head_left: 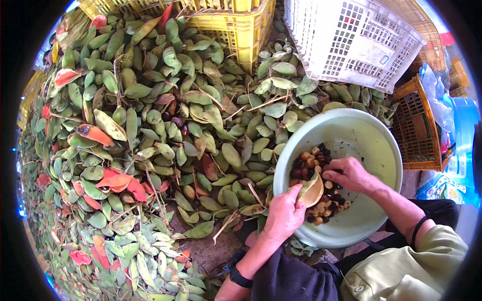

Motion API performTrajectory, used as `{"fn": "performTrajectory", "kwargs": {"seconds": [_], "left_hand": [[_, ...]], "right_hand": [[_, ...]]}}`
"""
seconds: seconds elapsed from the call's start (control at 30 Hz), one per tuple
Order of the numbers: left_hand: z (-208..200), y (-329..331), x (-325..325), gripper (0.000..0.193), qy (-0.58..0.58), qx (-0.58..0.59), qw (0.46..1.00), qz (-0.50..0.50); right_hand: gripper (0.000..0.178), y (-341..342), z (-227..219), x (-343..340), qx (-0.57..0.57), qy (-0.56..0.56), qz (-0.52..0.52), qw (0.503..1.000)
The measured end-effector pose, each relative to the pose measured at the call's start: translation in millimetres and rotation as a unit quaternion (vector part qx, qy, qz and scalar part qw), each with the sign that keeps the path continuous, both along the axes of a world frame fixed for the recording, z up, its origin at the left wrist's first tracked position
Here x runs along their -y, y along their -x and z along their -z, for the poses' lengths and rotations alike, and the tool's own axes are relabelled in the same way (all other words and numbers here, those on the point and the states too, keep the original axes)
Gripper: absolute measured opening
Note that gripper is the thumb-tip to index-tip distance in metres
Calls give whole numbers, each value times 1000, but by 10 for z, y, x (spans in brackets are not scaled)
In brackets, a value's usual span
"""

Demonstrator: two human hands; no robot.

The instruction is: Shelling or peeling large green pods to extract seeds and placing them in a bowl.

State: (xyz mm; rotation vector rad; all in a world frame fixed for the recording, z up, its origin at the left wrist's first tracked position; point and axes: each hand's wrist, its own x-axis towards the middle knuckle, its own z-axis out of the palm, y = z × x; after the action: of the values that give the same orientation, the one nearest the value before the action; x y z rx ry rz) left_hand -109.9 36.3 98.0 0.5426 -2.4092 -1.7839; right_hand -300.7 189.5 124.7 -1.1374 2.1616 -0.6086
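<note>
My left hand [285, 213] is closed around a split green seed pod [312, 190], whose pale, hollow inner side faces right. The pod is held over the left part of a pale green basin [385, 141]. Just to the right of the pod, my right hand [351, 174] is inside the basin with its fingers curled together. Whether anything is between those fingertips is hidden. Beneath both hands, dark brown and cream seeds [329, 206] lie on the basin's bottom, mostly toward its left side.
A broad heap of green pods [165, 125], some split and showing red-orange insides [118, 181], spreads left of the basin. Behind it stand a yellow crate [244, 37] and a tilted white crate [346, 45]. An orange-brown crate [415, 128] and a blue container [464, 120] are at the right.
</note>
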Motion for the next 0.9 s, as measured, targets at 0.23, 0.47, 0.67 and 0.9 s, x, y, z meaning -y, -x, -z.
{"fn": "performTrajectory", "kwargs": {"seconds": [0.23, 0.47, 0.67, 0.9], "left_hand": [[-92, -51, 59, 51, -58, -125, 990, -8], [-383, -692, 570, 17, -65, -108, 885, -449], [979, -1643, 1316, 30, 225, 158, 857, -435], [1450, -1420, 1527, 25, 344, 220, 863, -298]], "right_hand": [[48, -219, -500, 297, 446, 30, 157, 880], [38, 462, -1333, 517, 171, 372, 224, 884], [34, 2732, -2333, 540, -214, 469, 153, 843], [31, 3534, -2084, 722, -399, 278, 150, 861]]}}
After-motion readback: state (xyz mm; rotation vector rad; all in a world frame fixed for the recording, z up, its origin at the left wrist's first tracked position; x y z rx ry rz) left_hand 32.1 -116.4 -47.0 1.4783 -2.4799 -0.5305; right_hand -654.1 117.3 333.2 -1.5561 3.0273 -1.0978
